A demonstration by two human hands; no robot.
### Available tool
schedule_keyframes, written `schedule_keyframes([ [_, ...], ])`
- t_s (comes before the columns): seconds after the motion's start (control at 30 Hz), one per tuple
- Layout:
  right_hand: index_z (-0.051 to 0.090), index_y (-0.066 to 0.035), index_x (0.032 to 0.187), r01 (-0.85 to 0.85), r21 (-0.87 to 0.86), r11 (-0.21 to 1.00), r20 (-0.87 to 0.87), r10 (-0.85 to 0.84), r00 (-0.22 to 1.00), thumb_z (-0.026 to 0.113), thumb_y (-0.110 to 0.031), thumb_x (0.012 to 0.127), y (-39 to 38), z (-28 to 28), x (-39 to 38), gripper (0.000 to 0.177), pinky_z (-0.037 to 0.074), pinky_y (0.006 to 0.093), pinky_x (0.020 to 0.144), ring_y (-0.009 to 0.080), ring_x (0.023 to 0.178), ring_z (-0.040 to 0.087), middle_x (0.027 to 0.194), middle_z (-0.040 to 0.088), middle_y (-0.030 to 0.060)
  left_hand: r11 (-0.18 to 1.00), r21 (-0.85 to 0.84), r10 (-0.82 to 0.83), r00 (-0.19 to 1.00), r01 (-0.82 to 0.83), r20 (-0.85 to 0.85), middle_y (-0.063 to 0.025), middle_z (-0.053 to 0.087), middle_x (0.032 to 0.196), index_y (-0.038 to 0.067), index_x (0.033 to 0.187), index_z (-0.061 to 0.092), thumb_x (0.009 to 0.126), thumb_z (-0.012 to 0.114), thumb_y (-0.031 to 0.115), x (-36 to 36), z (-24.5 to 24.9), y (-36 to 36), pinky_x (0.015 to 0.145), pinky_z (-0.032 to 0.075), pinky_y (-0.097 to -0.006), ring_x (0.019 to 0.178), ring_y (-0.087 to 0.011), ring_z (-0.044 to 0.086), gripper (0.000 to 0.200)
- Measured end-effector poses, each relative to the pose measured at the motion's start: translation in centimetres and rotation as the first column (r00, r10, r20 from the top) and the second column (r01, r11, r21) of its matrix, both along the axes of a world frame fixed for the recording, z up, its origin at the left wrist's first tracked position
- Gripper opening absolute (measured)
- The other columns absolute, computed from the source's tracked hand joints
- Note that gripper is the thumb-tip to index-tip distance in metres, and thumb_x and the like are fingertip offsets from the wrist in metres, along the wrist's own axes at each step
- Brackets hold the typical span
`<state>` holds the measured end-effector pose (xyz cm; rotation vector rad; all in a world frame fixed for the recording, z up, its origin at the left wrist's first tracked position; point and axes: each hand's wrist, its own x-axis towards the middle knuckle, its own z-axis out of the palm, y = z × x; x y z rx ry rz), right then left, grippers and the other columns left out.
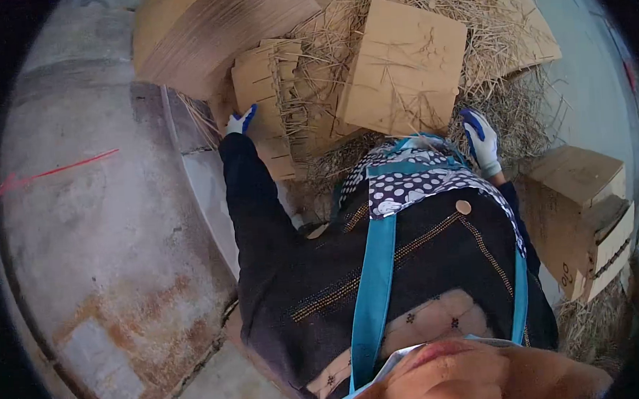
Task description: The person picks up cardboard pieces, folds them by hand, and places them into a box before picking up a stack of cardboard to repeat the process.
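Observation:
My left hand (241, 122), in a white glove with blue, rests at the left edge of a stack of cut cardboard pieces (259, 88) with ragged slotted edges. Its fingers look stretched out and apart. My right hand (482, 141), in a matching glove, is beside the right edge of a pile of flat cardboard sheets (408, 64), fingers extended and slightly bent, with nothing visible in them. Thin cardboard strips lie across that top sheet. A dotted apron (422, 184) with teal straps covers my front, just below the sheets.
A tall stack of cardboard (220, 43) stands at the upper left. Loose cardboard strips (501, 31) are heaped at the upper right and around the sheets. A cardboard box (573, 213) sits at the right. Stained concrete floor (114, 230) spreads on the left, with a red line.

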<state>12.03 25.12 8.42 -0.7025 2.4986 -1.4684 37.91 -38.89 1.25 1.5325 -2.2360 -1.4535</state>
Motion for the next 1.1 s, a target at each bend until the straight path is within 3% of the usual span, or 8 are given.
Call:
schedule_keyframes([
  [0.1, 0.062, 0.001, 0.107, -0.072, -0.005, 0.997, -0.051, 0.072, 0.996, 0.061, -0.008, 0.082, -1.5, -0.1, 1.3, 0.027, 0.043, 0.0316, 0.092, 0.0243, 0.104, 0.059, 0.109, 0.062, 0.0141, 0.829, 0.543, 0.158, 0.874, 0.135, -0.460, -0.0203, 0.062, 0.108, -0.010, 0.113, 0.050, 0.063, 0.081, 0.040, -0.9, -4.3, -2.1, 0.088, 0.048, -0.0363, 0.104, -0.0267, 0.060, 0.077],
  [0.53, 0.063, 0.001, 0.104, 0.073, 0.029, 0.997, -0.013, -0.073, 0.997, 0.062, -0.014, 0.082, 0.5, -1.3, 2.1, 0.027, 0.045, 0.0305, 0.087, 0.0253, 0.098, 0.061, 0.104, 0.064, 0.0148, 0.796, -0.602, -0.124, 0.958, -0.059, -0.258, -0.0150, 0.062, 0.101, -0.006, 0.108, 0.050, 0.059, 0.079, 0.000, -4.4, 13.7, 12.4, 0.076, 0.052, -0.0309, 0.083, -0.0220, 0.062, 0.058],
  [0.73, 0.043, -0.004, 0.132, -0.127, -0.489, 0.863, 0.524, 0.407, 0.748, 0.063, -0.012, 0.084, -3.4, 2.0, 1.4, 0.053, 0.042, 0.0316, 0.094, 0.0212, 0.112, 0.053, 0.125, 0.053, 0.0131, 0.995, 0.091, 0.060, 0.451, 0.047, -0.890, -0.0145, 0.057, 0.117, -0.001, 0.123, 0.049, 0.087, 0.052, 0.008, -8.4, 19.9, 19.2, 0.093, 0.045, -0.0416, 0.108, -0.0268, 0.055, 0.037],
  [0.8, 0.019, -0.007, 0.144, -0.274, -0.618, 0.737, 0.373, 0.581, 0.723, 0.064, -0.011, 0.084, -6.1, 3.5, 1.7, 0.075, 0.039, 0.0339, 0.099, 0.0219, 0.125, 0.041, 0.139, 0.036, 0.0155, 0.438, 0.415, 0.397, 0.242, 0.797, -0.885, -0.0126, 0.056, 0.122, 0.004, 0.126, 0.049, 0.092, 0.048, 0.026, -11.0, 17.7, 19.4, 0.101, 0.036, -0.0460, 0.115, -0.0292, 0.050, 0.040],
  [0.83, 0.012, -0.008, 0.145, -0.266, -0.641, 0.720, 0.359, 0.588, 0.725, 0.064, -0.010, 0.083, -6.9, 4.2, 1.8, 0.081, 0.039, 0.0347, 0.099, 0.0217, 0.129, 0.035, 0.142, 0.030, 0.0157, 0.752, 0.594, 0.505, 0.329, 0.286, -0.798, -0.0117, 0.049, 0.132, 0.010, 0.130, 0.047, 0.092, 0.047, 0.040, -13.6, 17.0, 22.3, 0.105, 0.027, -0.0524, 0.122, -0.0333, 0.043, 0.049],
  [0.87, 0.005, -0.009, 0.146, -0.259, -0.664, 0.701, 0.344, 0.594, 0.727, 0.065, -0.010, 0.083, -7.4, 4.7, 1.7, 0.087, 0.038, 0.0355, 0.100, 0.0215, 0.133, 0.028, 0.145, 0.024, 0.0159, 0.645, 0.631, 0.546, 0.317, 0.431, -0.775, -0.0111, 0.047, 0.134, 0.010, 0.131, 0.046, 0.091, 0.047, 0.041, -15.6, 16.4, 24.5, 0.107, 0.023, -0.0517, 0.124, -0.0325, 0.040, 0.051],
  [1.0, 0.050, 0.001, 0.123, 0.015, -0.686, 0.728, 0.379, 0.339, 0.861, 0.065, -0.006, 0.081, -4.3, 6.0, -0.5, 0.045, 0.047, 0.0318, 0.088, 0.0199, 0.106, 0.057, 0.116, 0.059, 0.0135, 0.582, 0.566, 0.443, 0.355, 0.584, -0.823, -0.0105, 0.043, 0.138, 0.010, 0.134, 0.042, 0.089, 0.050, 0.043, -22.0, 10.9, 33.7, 0.108, 0.020, -0.0525, 0.127, -0.0318, 0.037, 0.057],
  [1.1, 0.060, 0.005, 0.107, 0.118, -0.755, 0.644, 0.384, 0.290, 0.877, 0.063, 0.000, 0.079, -1.8, 5.7, -2.8, 0.028, 0.053, 0.0268, 0.075, 0.0162, 0.082, 0.065, 0.096, 0.067, 0.0101, 0.142, 0.556, 0.605, 0.373, 0.819, -0.703, -0.0099, 0.044, 0.136, 0.011, 0.137, 0.037, 0.090, 0.049, 0.043, -22.4, 8.8, 34.5, 0.107, 0.021, -0.0540, 0.126, -0.0302, 0.038, 0.058],
])
